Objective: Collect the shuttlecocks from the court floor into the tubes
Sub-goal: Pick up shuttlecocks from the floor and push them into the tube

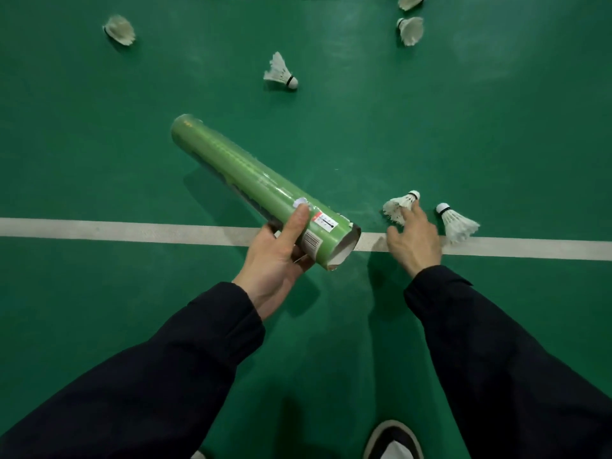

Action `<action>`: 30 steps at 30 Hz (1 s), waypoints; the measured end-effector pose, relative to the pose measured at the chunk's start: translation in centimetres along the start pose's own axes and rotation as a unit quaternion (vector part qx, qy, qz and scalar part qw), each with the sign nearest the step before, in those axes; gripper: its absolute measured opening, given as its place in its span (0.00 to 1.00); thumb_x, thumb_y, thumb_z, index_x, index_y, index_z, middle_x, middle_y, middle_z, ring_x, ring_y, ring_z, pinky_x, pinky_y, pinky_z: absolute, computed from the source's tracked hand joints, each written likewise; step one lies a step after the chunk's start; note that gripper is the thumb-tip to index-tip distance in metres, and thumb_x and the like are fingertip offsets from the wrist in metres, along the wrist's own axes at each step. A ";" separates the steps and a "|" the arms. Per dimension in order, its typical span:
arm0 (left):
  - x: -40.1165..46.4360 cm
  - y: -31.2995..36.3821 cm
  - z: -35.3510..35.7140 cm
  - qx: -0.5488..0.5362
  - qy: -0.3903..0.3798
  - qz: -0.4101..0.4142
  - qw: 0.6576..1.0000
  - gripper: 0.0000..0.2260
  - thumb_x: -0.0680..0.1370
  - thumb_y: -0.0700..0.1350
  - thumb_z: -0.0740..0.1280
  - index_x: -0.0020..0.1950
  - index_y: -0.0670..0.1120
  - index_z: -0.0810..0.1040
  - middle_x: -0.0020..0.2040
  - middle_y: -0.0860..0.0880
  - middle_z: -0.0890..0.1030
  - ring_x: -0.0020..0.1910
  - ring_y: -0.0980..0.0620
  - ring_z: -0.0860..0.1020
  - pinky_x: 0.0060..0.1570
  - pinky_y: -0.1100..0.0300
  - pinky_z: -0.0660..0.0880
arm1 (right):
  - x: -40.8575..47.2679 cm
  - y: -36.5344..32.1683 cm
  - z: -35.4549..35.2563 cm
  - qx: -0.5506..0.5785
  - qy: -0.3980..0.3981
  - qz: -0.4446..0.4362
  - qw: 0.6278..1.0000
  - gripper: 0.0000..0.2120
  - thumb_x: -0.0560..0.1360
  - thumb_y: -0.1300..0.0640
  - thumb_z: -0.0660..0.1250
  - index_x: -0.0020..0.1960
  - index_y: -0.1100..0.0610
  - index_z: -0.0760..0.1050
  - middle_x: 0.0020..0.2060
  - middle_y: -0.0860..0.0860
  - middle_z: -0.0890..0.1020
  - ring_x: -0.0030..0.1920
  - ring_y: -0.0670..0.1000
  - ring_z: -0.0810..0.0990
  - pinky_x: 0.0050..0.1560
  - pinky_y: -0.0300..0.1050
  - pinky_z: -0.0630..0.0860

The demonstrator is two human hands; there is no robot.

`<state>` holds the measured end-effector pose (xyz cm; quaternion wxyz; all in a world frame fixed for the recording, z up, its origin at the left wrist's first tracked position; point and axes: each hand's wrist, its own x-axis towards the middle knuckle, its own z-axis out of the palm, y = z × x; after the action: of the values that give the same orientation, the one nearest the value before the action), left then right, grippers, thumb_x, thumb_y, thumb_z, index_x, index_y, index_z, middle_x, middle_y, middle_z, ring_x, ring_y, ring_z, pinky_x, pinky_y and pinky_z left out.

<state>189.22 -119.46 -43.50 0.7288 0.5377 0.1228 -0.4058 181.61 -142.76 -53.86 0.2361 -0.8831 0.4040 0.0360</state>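
Note:
My left hand [281,250] grips a long green shuttlecock tube [238,170] near its open end, which points toward me and to the right. My right hand [414,236] reaches down onto a white shuttlecock [399,203] lying on the green floor, fingers spread and touching its feathers. A second shuttlecock [457,223] lies just right of that hand, on the white line. Farther off lie another shuttlecock [281,72] at centre, one [120,29] at far left, and two [410,29] at the top right.
A white court line [132,228] crosses the green floor from left to right under my hands. My dark shoe [394,438] shows at the bottom edge. Dark sleeves cover both forearms.

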 end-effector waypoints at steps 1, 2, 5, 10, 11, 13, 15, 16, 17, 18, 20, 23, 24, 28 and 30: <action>0.1 -0.2 0.3 -0.002 0.007 -0.002 1.000 0.30 0.75 0.54 0.71 0.73 0.39 0.73 0.62 0.43 0.86 0.58 0.48 0.86 0.51 0.57 0.83 | -0.1 0.6 0.0 0.036 0.030 -0.004 0.999 0.23 0.82 0.55 0.61 0.77 0.58 0.68 0.79 0.56 0.66 0.69 0.57 0.76 0.71 0.57 0.71; 0.1 -0.5 0.7 -0.005 0.013 -0.004 1.000 0.29 0.76 0.53 0.71 0.73 0.39 0.72 0.62 0.42 0.86 0.58 0.48 0.86 0.50 0.57 0.83 | -0.5 1.1 -0.2 0.100 0.060 0.007 0.993 0.22 0.83 0.55 0.61 0.76 0.58 0.69 0.75 0.56 0.72 0.65 0.51 0.78 0.68 0.54 0.75; 0.2 -1.3 1.5 -0.010 0.029 -0.012 0.999 0.26 0.79 0.52 0.69 0.72 0.39 0.73 0.61 0.42 0.86 0.55 0.49 0.87 0.48 0.58 0.83 | -3.7 0.9 -2.5 0.379 0.134 0.061 0.913 0.12 0.81 0.58 0.67 0.64 0.53 0.80 0.58 0.50 0.85 0.49 0.41 0.82 0.54 0.44 0.82; -0.5 -2.0 3.7 -0.039 0.039 -0.031 0.998 0.21 0.82 0.53 0.68 0.68 0.40 0.78 0.55 0.44 0.88 0.49 0.52 0.87 0.48 0.59 0.83 | -12.2 -0.6 -5.3 0.499 0.134 -0.049 0.855 0.08 0.76 0.65 0.71 0.49 0.52 0.80 0.44 0.52 0.84 0.43 0.47 0.82 0.46 0.40 0.81; -0.7 -2.0 4.2 -0.053 0.036 -0.032 0.997 0.19 0.82 0.53 0.68 0.66 0.40 0.79 0.52 0.44 0.88 0.48 0.52 0.87 0.48 0.59 0.83 | -13.2 -0.7 -5.4 0.505 0.132 -0.065 0.850 0.06 0.76 0.62 0.71 0.48 0.52 0.80 0.44 0.54 0.84 0.44 0.49 0.82 0.45 0.41 0.81; -1.4 -1.9 5.0 -0.060 0.028 -0.028 0.997 0.18 0.82 0.54 0.68 0.62 0.41 0.80 0.49 0.45 0.88 0.46 0.52 0.87 0.48 0.59 0.83 | -14.1 -0.9 -5.7 0.543 0.157 -0.064 0.822 0.08 0.76 0.64 0.72 0.48 0.52 0.79 0.44 0.51 0.84 0.44 0.48 0.82 0.44 0.41 0.81; -2.2 -1.7 5.6 -0.050 0.030 -0.015 0.998 0.17 0.82 0.55 0.67 0.60 0.41 0.80 0.47 0.45 0.88 0.45 0.52 0.87 0.48 0.58 0.84 | -14.4 -1.0 -6.2 0.558 0.186 -0.075 0.805 0.11 0.75 0.67 0.70 0.47 0.51 0.79 0.42 0.45 0.84 0.43 0.48 0.82 0.44 0.43 0.82; -2.7 -1.6 6.0 -0.047 0.033 -0.009 0.998 0.17 0.82 0.54 0.67 0.60 0.41 0.80 0.47 0.45 0.88 0.45 0.52 0.87 0.48 0.58 0.84 | -14.5 -1.1 -6.5 0.550 0.183 -0.089 0.810 0.09 0.75 0.64 0.69 0.47 0.50 0.79 0.42 0.45 0.83 0.43 0.50 0.82 0.43 0.46 0.82; -3.0 -1.5 6.3 -0.043 0.033 -0.004 0.999 0.17 0.82 0.54 0.67 0.60 0.41 0.80 0.47 0.45 0.88 0.45 0.52 0.87 0.48 0.58 0.84 | -14.5 -1.3 -6.6 0.538 0.167 -0.101 0.820 0.08 0.74 0.62 0.69 0.47 0.50 0.79 0.43 0.48 0.84 0.43 0.51 0.82 0.43 0.49 0.82; -3.4 -1.4 6.8 -0.038 0.030 0.001 0.999 0.17 0.82 0.54 0.67 0.60 0.41 0.80 0.47 0.45 0.88 0.45 0.52 0.87 0.48 0.58 0.84 | -14.4 -1.5 -6.7 0.523 0.141 -0.112 0.833 0.08 0.74 0.62 0.69 0.48 0.49 0.80 0.45 0.50 0.83 0.44 0.51 0.82 0.44 0.49 0.82; -4.5 -1.4 7.7 -0.024 0.022 0.010 0.999 0.17 0.82 0.54 0.67 0.58 0.40 0.81 0.48 0.44 0.88 0.45 0.52 0.86 0.49 0.57 0.84 | -14.4 -2.5 -7.2 0.474 0.108 -0.133 0.864 0.09 0.74 0.62 0.74 0.50 0.50 0.81 0.49 0.50 0.79 0.47 0.44 0.79 0.47 0.42 0.79; -6.2 -1.2 8.9 -0.003 0.007 0.016 1.000 0.17 0.82 0.54 0.68 0.57 0.39 0.82 0.49 0.43 0.87 0.46 0.51 0.85 0.54 0.55 0.84 | -15.0 -3.4 -8.3 0.397 0.202 -0.136 0.885 0.10 0.71 0.56 0.76 0.48 0.53 0.77 0.51 0.51 0.71 0.51 0.45 0.73 0.51 0.34 0.74; -6.8 -1.0 9.3 -0.002 0.002 0.016 1.000 0.17 0.82 0.53 0.68 0.56 0.39 0.82 0.48 0.43 0.86 0.44 0.51 0.85 0.53 0.56 0.83 | -15.4 -3.5 -8.7 0.408 0.232 -0.139 0.872 0.09 0.72 0.55 0.75 0.47 0.53 0.76 0.50 0.51 0.71 0.49 0.47 0.73 0.49 0.36 0.74; -6.6 -0.2 11.2 -0.004 -0.013 0.036 0.999 0.18 0.82 0.53 0.69 0.61 0.38 0.80 0.47 0.44 0.86 0.41 0.52 0.85 0.44 0.59 0.84 | -17.0 -2.5 -9.9 0.432 0.218 -0.255 0.837 0.08 0.79 0.54 0.64 0.54 0.55 0.78 0.45 0.44 0.77 0.35 0.47 0.73 0.34 0.43 0.71; -5.8 -0.7 12.2 -0.003 -0.024 0.050 0.998 0.21 0.82 0.51 0.69 0.67 0.36 0.77 0.45 0.46 0.87 0.39 0.53 0.85 0.39 0.61 0.82 | -17.3 -1.8 -10.2 0.377 0.133 -0.253 0.881 0.13 0.78 0.50 0.63 0.59 0.54 0.78 0.42 0.36 0.75 0.31 0.47 0.73 0.32 0.39 0.68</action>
<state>181.85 -127.64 -35.57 0.7523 0.5314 0.0793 -0.3812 170.05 -134.24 -39.71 0.4962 -0.7960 0.1778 -0.2975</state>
